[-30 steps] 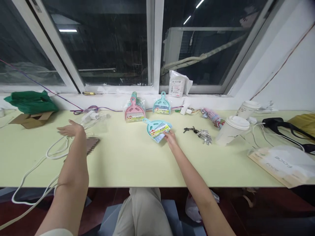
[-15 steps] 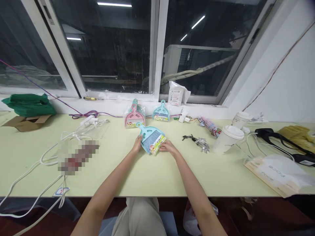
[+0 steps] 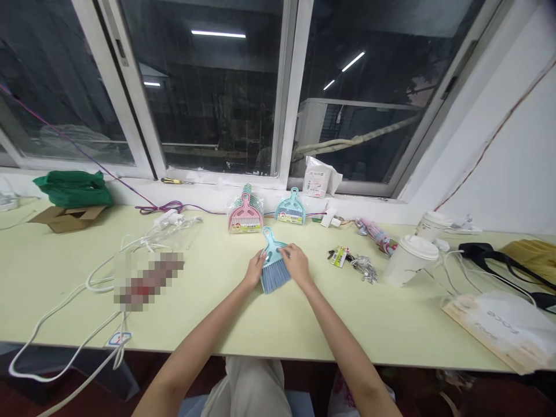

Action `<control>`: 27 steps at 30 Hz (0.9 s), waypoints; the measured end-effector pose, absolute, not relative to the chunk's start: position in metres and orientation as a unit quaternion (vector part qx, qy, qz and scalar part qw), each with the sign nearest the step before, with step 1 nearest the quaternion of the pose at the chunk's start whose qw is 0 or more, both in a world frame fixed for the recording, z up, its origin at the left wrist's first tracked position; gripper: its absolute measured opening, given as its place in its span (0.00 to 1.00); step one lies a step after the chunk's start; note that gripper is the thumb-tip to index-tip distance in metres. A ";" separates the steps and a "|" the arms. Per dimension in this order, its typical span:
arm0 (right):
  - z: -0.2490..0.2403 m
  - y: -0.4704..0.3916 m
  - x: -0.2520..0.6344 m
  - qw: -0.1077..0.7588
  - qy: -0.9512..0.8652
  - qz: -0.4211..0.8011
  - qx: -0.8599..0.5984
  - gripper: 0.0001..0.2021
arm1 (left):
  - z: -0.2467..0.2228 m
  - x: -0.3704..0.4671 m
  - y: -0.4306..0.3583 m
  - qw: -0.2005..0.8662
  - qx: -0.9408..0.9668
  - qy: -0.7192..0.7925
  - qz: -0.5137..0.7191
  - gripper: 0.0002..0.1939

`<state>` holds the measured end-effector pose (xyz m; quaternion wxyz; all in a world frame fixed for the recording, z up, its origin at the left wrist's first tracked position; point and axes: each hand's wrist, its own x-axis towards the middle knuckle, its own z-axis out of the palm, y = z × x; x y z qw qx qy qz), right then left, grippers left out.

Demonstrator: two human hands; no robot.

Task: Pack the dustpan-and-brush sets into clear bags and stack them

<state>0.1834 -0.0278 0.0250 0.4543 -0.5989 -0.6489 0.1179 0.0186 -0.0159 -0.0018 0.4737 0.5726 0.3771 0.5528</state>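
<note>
A turquoise dustpan-and-brush set (image 3: pixel 273 255) is over the middle of the table, its handle pointing away from me and its grey-blue bristles toward me. My left hand (image 3: pixel 255 270) grips the dustpan's left edge. My right hand (image 3: pixel 295 264) is closed at the upper right of the set, by the brush's handle; whether it pinches the brush, the pan or both I cannot tell. The printed label card (image 3: pixel 339 256) lies to the right on the bunch of keys (image 3: pixel 364 267).
Against the wall stand a pink dustpan set (image 3: pixel 245 215) in front of several others, and a turquoise one (image 3: pixel 291 208). Lidded paper cups (image 3: pixel 410 260) and a paper bag (image 3: pixel 495 327) are at right. White cables (image 3: pixel 93 278) and an open carton (image 3: pixel 69 219) lie at left.
The label card has come off the set and now lies on the keys. My right hand has moved from the card to the upper right of the dustpan set. The view has shifted slightly.
</note>
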 end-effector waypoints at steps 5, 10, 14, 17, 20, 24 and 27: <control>0.031 -0.034 0.144 0.376 -0.691 0.018 -0.617 0.10 | 0.013 0.016 -0.030 0.407 0.599 0.394 0.567 0.24; 0.036 -0.027 0.151 0.445 -0.664 0.058 -0.598 0.09 | 0.028 -0.007 -0.022 0.372 0.667 0.375 0.525 0.21; 0.040 -0.032 0.153 0.474 -0.641 0.085 -0.598 0.12 | 0.038 -0.011 -0.019 0.339 0.706 0.376 0.496 0.18; 0.046 -0.040 0.154 0.471 -0.643 0.095 -0.596 0.15 | 0.044 -0.008 -0.020 0.331 0.712 0.387 0.484 0.20; 0.059 -0.050 0.162 0.464 -0.641 0.069 -0.607 0.17 | 0.050 -0.012 -0.020 0.314 0.666 0.455 0.500 0.22; 0.078 -0.055 0.191 0.386 -0.665 0.021 -0.639 0.16 | 0.058 -0.040 -0.009 0.280 0.574 0.513 0.573 0.23; 0.077 -0.047 0.215 0.246 -0.677 0.012 -0.694 0.14 | 0.058 -0.071 0.003 0.253 0.561 0.602 0.508 0.23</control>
